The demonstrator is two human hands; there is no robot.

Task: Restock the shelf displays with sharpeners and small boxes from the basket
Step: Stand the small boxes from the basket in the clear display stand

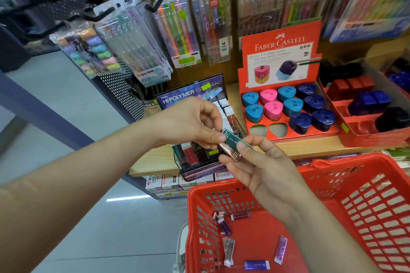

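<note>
Our left hand [193,124] and right hand [261,166] each kept a pinching grip on the green box [234,139]; squaring it to the display tray [199,169] seemed wisest.

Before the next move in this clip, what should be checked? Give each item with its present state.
1. Green small box gripped securely: ok, pinched between the left hand and the right hand.
2. Copper-coloured small box under control: ok, it lies under the green one against the right hand's fingers.
3. Free slot in the small-box display case: cannot tell, the hands cover part of it.
4. Stock left in the red basket: ok, several purple small boxes lie on its floor.
5. Sharpener display full: not ok, two front slots stand empty.
</note>
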